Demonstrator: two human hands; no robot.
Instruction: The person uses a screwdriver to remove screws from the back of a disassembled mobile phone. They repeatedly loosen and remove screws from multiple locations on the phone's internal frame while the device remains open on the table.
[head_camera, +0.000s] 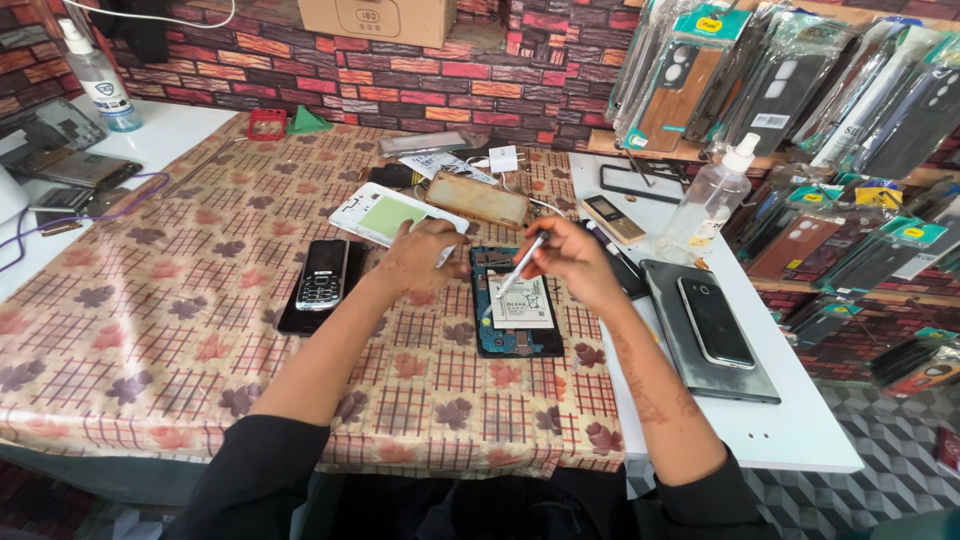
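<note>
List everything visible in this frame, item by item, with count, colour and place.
Opened phone: 1, blue inside with a white battery, back off, table centre.
Slim tool: 1, silver, tip over the opened phone.
Keypad phone: 1, black, left of centre on a dark mat.
White panel: 1, white with green, behind the left hand.
Tan case: 1, behind the opened phone.
Small bar phone: 1, gold and black, on the white side table.
Smartphone: 1, black, on a grey tablet at right.
Spray bottles: 2, clear, far left and right.
Tablecloth: 1, checked with leaf print.
Packaged phone cases: many, hanging at right.
Cardboard box: 1, top.
Left hand: by the phone's upper left corner.
Right hand: fingers hold the tool.
</note>
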